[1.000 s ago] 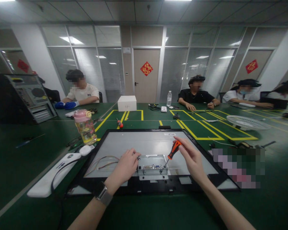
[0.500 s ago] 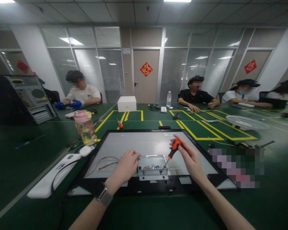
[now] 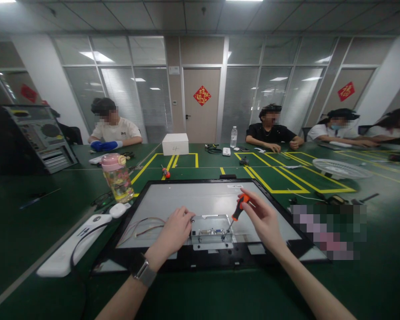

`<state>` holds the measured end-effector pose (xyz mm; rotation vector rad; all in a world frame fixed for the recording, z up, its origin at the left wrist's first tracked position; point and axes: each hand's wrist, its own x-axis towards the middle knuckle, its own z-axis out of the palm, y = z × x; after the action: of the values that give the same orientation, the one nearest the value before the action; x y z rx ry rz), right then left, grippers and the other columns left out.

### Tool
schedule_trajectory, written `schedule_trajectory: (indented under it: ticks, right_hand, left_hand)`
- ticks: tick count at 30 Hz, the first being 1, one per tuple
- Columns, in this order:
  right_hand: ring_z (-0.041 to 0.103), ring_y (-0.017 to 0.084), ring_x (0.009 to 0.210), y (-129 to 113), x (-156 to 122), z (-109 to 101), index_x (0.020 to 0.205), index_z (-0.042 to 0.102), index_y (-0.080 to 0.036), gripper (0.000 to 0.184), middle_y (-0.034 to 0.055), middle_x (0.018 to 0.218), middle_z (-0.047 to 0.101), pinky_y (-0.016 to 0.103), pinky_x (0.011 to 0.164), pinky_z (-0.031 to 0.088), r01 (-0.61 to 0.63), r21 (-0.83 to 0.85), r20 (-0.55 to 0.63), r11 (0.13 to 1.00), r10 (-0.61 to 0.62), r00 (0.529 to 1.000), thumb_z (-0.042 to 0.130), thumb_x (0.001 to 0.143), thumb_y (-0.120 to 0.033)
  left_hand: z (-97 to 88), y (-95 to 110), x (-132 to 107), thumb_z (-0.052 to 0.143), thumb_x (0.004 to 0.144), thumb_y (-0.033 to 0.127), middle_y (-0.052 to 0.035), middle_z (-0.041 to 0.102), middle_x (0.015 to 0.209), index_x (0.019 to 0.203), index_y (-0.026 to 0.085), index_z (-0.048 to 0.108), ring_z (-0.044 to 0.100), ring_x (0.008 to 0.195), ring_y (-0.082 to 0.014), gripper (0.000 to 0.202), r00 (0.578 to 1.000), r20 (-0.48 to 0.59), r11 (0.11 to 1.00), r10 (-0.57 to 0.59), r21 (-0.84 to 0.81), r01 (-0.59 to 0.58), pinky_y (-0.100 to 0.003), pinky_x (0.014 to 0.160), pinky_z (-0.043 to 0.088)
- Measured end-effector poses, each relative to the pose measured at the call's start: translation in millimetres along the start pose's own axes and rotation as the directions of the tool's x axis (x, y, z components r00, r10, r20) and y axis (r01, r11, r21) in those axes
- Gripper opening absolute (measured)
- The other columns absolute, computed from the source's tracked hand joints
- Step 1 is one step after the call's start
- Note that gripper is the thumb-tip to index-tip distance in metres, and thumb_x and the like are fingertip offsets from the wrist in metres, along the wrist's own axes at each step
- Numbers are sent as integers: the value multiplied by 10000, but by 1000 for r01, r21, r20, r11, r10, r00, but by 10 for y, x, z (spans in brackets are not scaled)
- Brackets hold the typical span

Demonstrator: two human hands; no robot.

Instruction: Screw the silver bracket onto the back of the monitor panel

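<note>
A flat display panel with a black frame lies back-up on the green table. Near its front edge sits a metal bracket with a row of ports along its front side. My left hand grips the bracket's left edge, fingertips bent over its corner, thumb hidden. In my right hand is an orange and black screwdriver, held by its handle between thumb and fingers. Its shaft slants down left, and the tip meets the right end of the port row. Thin wires lie left of the bracket.
Left of the panel are a white power strip with a black cable and a pink-lidded bottle. A second screwdriver and a white box stand beyond. A computer case is far left. Several co-workers sit across the table.
My hands stay in place at the bracket, with the screwdriver tip still at the ports. The view shifts slightly. Across the table, a co-worker's blue-gloved hands have come together.
</note>
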<state>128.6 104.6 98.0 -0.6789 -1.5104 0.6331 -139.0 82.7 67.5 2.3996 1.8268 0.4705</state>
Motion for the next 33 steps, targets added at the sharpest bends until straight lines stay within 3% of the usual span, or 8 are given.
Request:
schedule_trajectory:
  ticks: [3, 9, 15, 20, 26, 33]
  right_hand:
    - [662, 208, 887, -16, 11, -8, 1075, 739, -265, 221, 58, 988, 661, 318, 735, 576, 36, -42, -29, 998, -38, 999, 694, 863, -310]
    - [678, 245, 983, -7, 19, -42, 1239, 673, -276, 312, 68, 1049, 722, 421, 881, 557, 32, -40, 56, 999, -30, 998, 552, 957, -334]
    - [663, 212, 900, -18, 27, -13, 1056, 749, -262, 226, 65, 1004, 676, 305, 712, 577, 33, -43, -39, 999, -35, 999, 707, 844, -330]
    - [692, 234, 976, -49, 17, -22, 1212, 693, -289, 305, 70, 1089, 716, 376, 842, 576, -8, 41, 58, 999, 5, 998, 586, 933, -351]
    - [671, 212, 894, -40, 24, -11, 1060, 755, -277, 231, 49, 989, 664, 321, 750, 584, 0, 1, 1, 1000, 0, 1000, 725, 833, -313]
    - [702, 226, 932, -8, 14, -16, 1196, 693, -283, 290, 68, 1083, 718, 392, 852, 581, -79, 112, 73, 991, 71, 995, 597, 935, -363]
  left_hand:
    - [3, -4, 2, 367, 932, 142, -98, 591, 1140, 1216, 183, 627, 552, 1061, -234, 388, 1000, 3, 1000, 0, 7, 0, -387, 974, 448]
    - [-7, 3, 2, 362, 936, 141, -98, 593, 1138, 1206, 185, 631, 552, 1059, -229, 384, 1000, 8, 1000, 1, 9, -1, -382, 970, 445]
    - [11, -11, 2, 361, 936, 142, -94, 589, 1130, 1206, 184, 628, 554, 1063, -227, 383, 1000, -2, 1000, 7, 21, -7, -373, 982, 443]
    - [-7, 8, -4, 358, 938, 142, -100, 591, 1126, 1207, 173, 632, 563, 1056, -232, 385, 1000, -6, 1000, 4, 13, -4, -373, 975, 448]
    - [-11, 13, 3, 362, 940, 136, -107, 593, 1132, 1216, 162, 631, 561, 1063, -238, 386, 1000, 7, 999, 3, 33, -3, -378, 981, 445]
    - [-38, 43, -13, 361, 950, 136, -110, 588, 1147, 1227, 157, 624, 554, 1071, -235, 382, 1000, 18, 999, -8, 38, 7, -375, 984, 447]
